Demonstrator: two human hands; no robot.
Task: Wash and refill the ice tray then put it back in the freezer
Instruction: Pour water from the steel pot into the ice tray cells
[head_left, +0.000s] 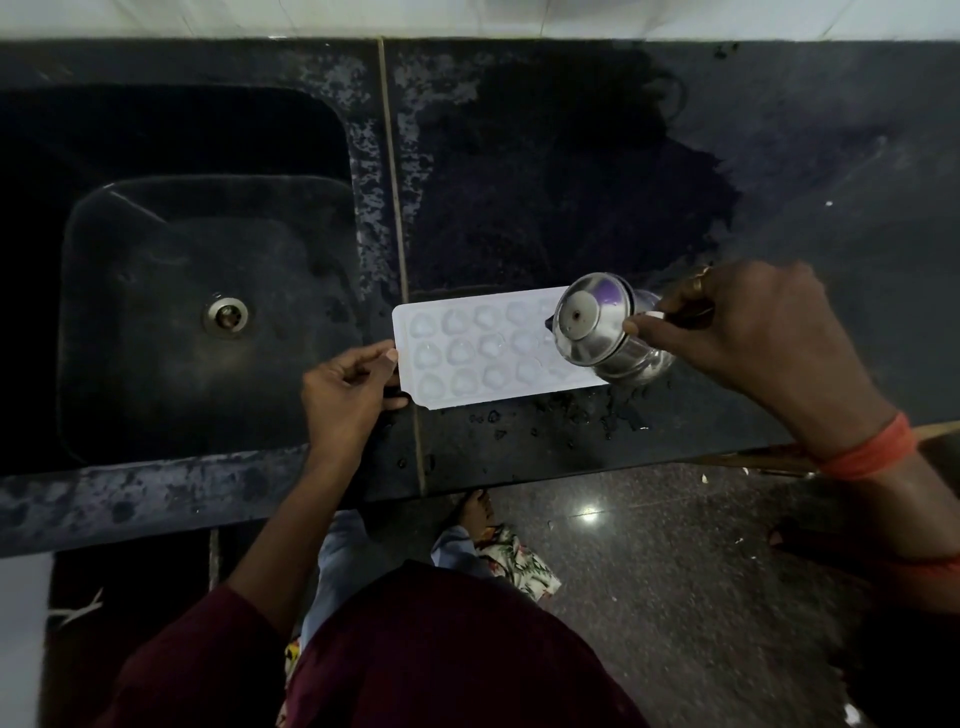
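Surface: a dark stone counter (571, 156) runs under a pale wall, with wet patches across its right half.
Sink: a dark basin (332, 156) is sunk into the left of the counter, and a metal drain (227, 315) sits in its floor.
Ice tray: the white ice tray (483, 353) lies flat on the counter just right of the sink, near the front edge. It has 3 rows of rounded hollows, and its right end is hidden by the vessel.
Left hand: the left hand (348, 395) pinches the tray's left end between thumb and curled fingers.
Right hand: the right hand (753, 332), with a ring (698, 283) on 1 finger and an orange band (872, 452) at the wrist, grips a steel vessel (597, 327).
Vessel: it is tilted over the tray's right end, 1 round end turned toward the camera. Whether water is flowing cannot be told.
Drops: water beads (597, 415) dot the counter in front of the tray.
Below: a speckled floor (649, 571), a maroon garment (441, 649) and a bare foot (475, 509).
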